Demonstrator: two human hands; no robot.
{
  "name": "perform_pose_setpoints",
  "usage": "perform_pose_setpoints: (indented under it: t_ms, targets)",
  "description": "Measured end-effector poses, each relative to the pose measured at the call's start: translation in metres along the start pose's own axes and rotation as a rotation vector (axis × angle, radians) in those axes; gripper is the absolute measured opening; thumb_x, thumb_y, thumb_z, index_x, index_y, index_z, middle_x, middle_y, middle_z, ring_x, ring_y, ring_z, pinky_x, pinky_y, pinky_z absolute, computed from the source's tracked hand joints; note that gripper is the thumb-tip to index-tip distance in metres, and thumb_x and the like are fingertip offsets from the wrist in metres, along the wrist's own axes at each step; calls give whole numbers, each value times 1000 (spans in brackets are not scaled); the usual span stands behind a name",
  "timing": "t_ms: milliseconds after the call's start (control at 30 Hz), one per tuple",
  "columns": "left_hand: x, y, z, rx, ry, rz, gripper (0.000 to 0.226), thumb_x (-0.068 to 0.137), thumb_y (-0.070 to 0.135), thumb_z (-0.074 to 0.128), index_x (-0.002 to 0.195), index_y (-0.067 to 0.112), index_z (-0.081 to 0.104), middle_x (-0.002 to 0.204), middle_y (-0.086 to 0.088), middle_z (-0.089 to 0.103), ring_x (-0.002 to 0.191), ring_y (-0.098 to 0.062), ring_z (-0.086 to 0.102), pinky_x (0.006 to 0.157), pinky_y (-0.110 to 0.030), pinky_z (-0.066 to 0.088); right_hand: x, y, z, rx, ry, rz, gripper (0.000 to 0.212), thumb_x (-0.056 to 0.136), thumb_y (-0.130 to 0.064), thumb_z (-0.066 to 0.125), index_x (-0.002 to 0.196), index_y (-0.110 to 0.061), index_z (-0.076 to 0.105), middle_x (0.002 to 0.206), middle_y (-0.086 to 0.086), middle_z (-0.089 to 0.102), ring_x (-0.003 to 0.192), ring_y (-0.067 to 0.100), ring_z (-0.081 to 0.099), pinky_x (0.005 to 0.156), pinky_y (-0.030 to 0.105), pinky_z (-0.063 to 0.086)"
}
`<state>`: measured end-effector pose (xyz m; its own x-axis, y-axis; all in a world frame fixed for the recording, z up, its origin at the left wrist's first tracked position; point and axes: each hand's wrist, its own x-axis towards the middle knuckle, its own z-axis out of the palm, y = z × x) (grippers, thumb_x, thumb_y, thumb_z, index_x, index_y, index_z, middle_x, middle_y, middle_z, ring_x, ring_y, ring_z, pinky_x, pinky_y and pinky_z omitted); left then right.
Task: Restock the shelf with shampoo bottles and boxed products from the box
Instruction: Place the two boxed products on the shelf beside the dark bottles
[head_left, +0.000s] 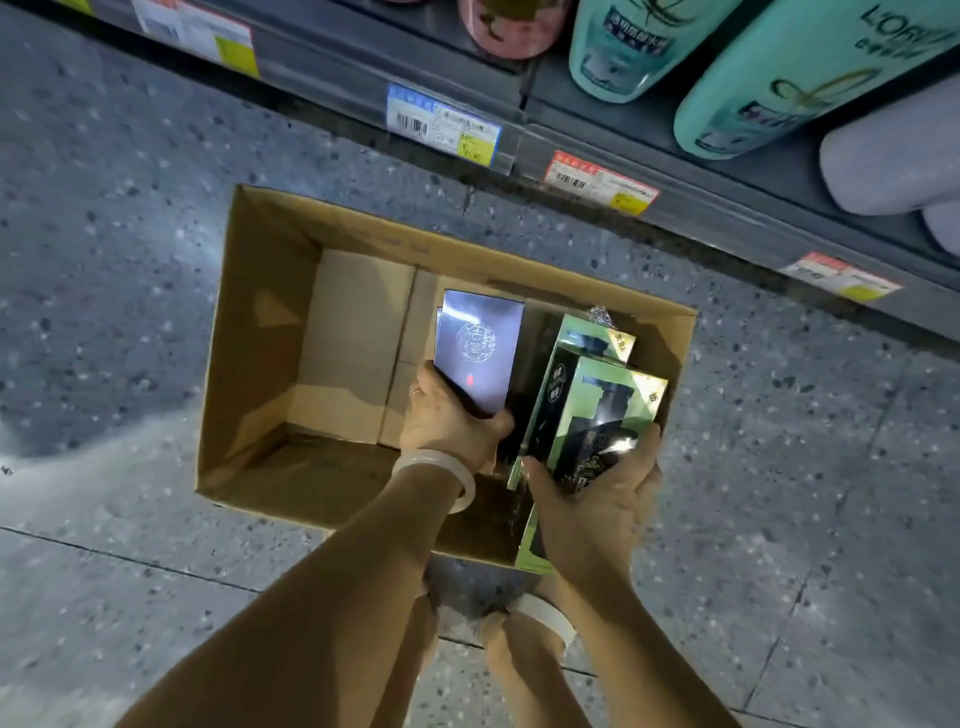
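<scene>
A silver-purple box (480, 353) stands in the cardboard box (260, 332), its lower end wrapped by the left hand (452, 421). Just right of those fingers, the right hand (597, 499) grips a green boxed product (602, 410), covering its lower part. A second green box (597, 338) behind is mostly hidden. Beyond the fingers, teal bottles (779, 78) on the shelf (571, 156) are cut off.

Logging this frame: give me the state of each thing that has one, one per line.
cardboard box: open, left half bare
silver box: gripped by left hand
front green box: gripped by right hand
rear green box: standing in the carton, untouched
teal bottles: on the shelf
</scene>
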<state>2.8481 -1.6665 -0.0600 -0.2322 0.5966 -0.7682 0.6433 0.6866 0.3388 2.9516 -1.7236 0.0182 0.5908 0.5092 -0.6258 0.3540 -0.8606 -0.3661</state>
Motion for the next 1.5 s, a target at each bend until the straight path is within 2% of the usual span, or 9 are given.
perform_pose_setpoints:
  t_ms: [133, 333, 467, 567, 767, 967, 1200, 1367, 1500]
  targets:
    - [1, 0, 4, 12, -6, 5, 98, 50, 39, 81, 127, 18, 25, 121, -5, 43, 111, -31, 51, 91, -44, 46, 3, 3, 3, 48, 28, -10, 111, 64, -23, 83, 145, -24, 7, 144, 10, 27, 136, 30, 24, 110, 53, 30]
    - [-7, -2, -3, 14, 53, -7, 79, 52, 33, 79, 112, 16, 30, 97, 2, 39, 97, -33, 56, 73, -33, 38, -3, 11, 7, 72, -47, 165, 131, 51, -44, 86, 146, -27, -3, 150, 9, 20, 139, 33, 22, 112, 52, 28]
    - [-15, -5, -23, -12, 77, 23, 81, 53, 40, 79, 114, 19, 30, 103, 1, 47, 96, -31, 56, 76, -33, 44, 1, 7, 9, 43, -25, 214, 114, 52, -32, 82, 140, -26, 10, 139, 12, 36, 128, 37, 39, 98, 56, 42]
    - [-22, -5, -44, -10, 75, 40, 74, 57, 43, 78, 108, 26, 27, 98, 7, 44, 79, -21, 51, 67, -29, 40, 4, -4, 1, 57, -27, 200, 107, 50, -34, 81, 136, -29, 16, 134, 10, 42, 121, 37, 47, 87, 56, 50]
    - [-61, 20, -84, -99, 75, 88, 75, 48, 55, 74, 101, 38, 24, 95, 12, 45, 75, -8, 47, 69, -27, 43, -1, -52, -31, 97, 50, 78, 97, 56, -29, 82, 133, -22, 23, 131, 5, 45, 119, 30, 47, 93, 41, 44]
    - [-118, 66, -128, -171, 238, 197, 76, 48, 45, 80, 105, 27, 34, 100, 6, 52, 84, -11, 51, 66, -22, 43, -34, -107, -91, 143, 81, -54, 96, 51, -31, 85, 131, -16, 33, 120, 7, 55, 107, 29, 56, 90, 38, 48]
    - [-215, 144, -203, -399, 411, 301, 90, 44, 39, 82, 121, 18, 41, 111, -4, 56, 105, -23, 57, 87, -44, 51, -102, -161, -198, 355, 18, -183, 81, 55, -24, 82, 121, -27, 35, 112, 0, 56, 99, 18, 58, 82, 28, 43]
    - [-300, 188, -247, -512, 430, 364, 76, 42, 36, 79, 107, 24, 42, 104, -6, 57, 97, -26, 60, 80, -49, 53, -159, -186, -289, 389, 68, -305, 69, 55, -30, 83, 108, -29, 38, 104, -2, 57, 95, 17, 57, 78, 25, 39]
    - [-364, 211, -268, -521, 439, 475, 69, 41, 38, 79, 99, 33, 43, 96, 3, 61, 84, -13, 64, 72, -45, 57, -200, -192, -356, 389, 161, -405, 71, 55, -25, 84, 110, -27, 38, 106, -1, 54, 99, 17, 53, 81, 26, 39]
